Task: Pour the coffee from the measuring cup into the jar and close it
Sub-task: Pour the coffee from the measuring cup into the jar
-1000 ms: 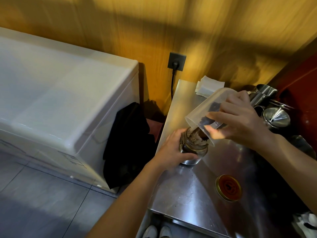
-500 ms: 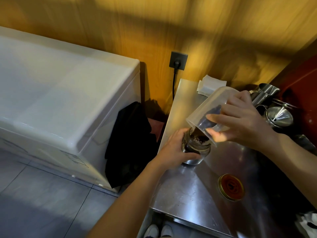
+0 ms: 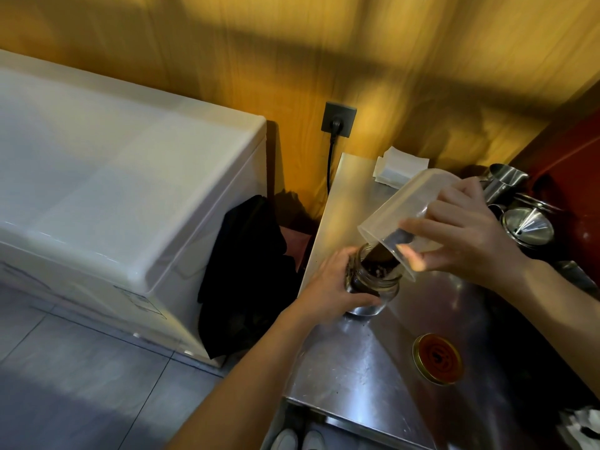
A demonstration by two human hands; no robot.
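Observation:
A clear glass jar (image 3: 373,284) stands on the steel counter (image 3: 350,362), partly filled with dark coffee. My left hand (image 3: 334,287) grips its side. My right hand (image 3: 464,235) holds a clear plastic measuring cup (image 3: 406,209), tipped steeply with its rim over the jar's mouth. A dark stream of coffee runs from the cup into the jar. The jar's gold lid (image 3: 436,358) lies flat on the counter, to the right and nearer me, apart from both hands.
Steel pitchers and a funnel (image 3: 526,225) crowd the counter's back right. Folded white paper (image 3: 399,165) lies at the back edge. A white chest freezer (image 3: 113,196) stands to the left, dark cloth (image 3: 246,271) hanging in the gap. A plugged wall socket (image 3: 337,120) sits above.
The measuring cup has tipped steeper and less coffee is left inside it. The jar's coffee level has risen. My left hand stays on the jar.

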